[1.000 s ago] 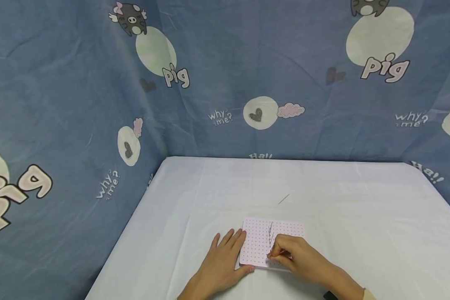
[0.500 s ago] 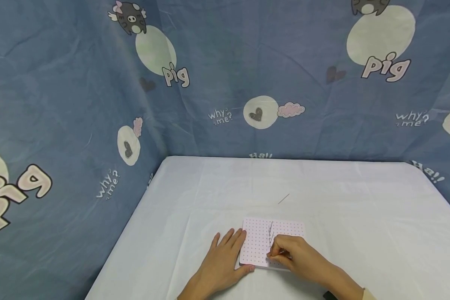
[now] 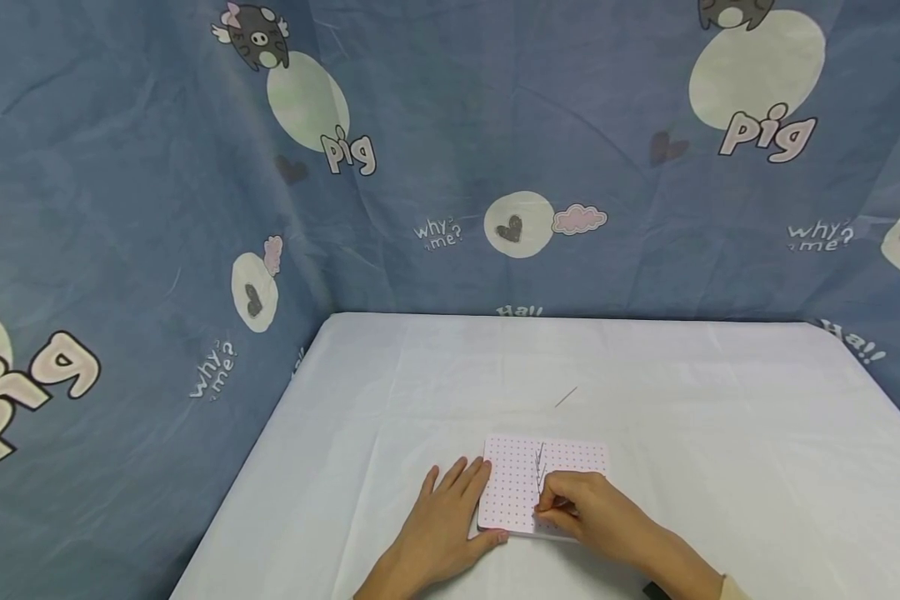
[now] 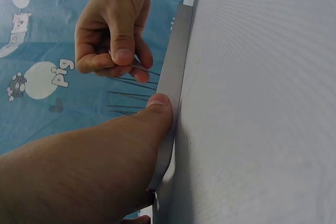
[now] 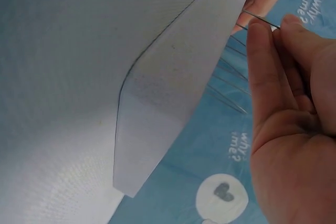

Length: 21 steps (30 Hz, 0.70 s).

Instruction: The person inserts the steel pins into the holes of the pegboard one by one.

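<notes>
A pale pink board [image 3: 504,493] dotted with rows of small holes lies on the white table. My left hand [image 3: 441,527] rests along its left side, fingers straight, thumb pressing its near edge. Over the board's front middle, my right hand [image 3: 603,518] pinches a thin metal needle [image 5: 261,19] between thumb and fingertips. In the left wrist view that needle slants down to the board's top. Several similar needles [image 4: 127,96] stand in the board beyond the right hand, a few leaning. The right hand covers the board's front right part.
Behind the board, a single loose needle [image 3: 566,397] lies on the white tabletop [image 3: 420,375]. A blue printed cloth [image 3: 390,250] hangs along the back and left side of the table.
Both hands stay almost in place. The right hand keeps its pinch on the needle at the same spot, and the whole head view shifts very slightly.
</notes>
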Tool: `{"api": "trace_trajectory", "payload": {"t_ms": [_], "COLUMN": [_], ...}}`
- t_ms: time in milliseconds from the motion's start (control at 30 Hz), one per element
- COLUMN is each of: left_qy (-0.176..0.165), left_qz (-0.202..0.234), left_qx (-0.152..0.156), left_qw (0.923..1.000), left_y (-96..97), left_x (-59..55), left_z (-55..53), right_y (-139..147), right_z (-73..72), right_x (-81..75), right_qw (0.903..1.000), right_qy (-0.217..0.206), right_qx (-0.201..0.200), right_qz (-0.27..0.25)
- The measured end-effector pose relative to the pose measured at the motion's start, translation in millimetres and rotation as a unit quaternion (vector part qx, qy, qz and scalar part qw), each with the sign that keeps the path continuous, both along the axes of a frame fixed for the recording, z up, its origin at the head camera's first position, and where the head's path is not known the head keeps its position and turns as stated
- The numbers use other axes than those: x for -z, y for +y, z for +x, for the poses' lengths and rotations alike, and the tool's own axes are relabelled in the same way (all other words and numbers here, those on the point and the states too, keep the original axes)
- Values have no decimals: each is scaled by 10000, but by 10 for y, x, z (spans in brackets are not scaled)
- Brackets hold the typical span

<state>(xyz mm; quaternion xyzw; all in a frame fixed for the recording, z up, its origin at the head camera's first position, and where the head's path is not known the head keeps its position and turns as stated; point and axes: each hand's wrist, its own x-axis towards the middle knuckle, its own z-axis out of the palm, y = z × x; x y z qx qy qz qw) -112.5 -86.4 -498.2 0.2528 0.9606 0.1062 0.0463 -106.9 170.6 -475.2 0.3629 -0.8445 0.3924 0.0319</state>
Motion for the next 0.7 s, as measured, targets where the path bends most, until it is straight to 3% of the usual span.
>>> {"api": "trace_trajectory", "payload": {"t_ms": [233,467,700], "left_qy": [-15,-11,-45], "left_qz": [-30,21,25], "left_qx": [16,56,19], "left_qw": [10000,10000,10000], "left_y": [3,0,-7], "left_x": [-11,-18,-14], "left_z": [-2,14,17], "right_y": [27,118,244], "right_z": [0,-11,-66], "right_x": [-10,-34,-72], "right_qw": [9990,9981,9978], "right_qy": [-246,-499,-385], "right_qx": [165,184,479], "right_qz": [337,311,240]}}
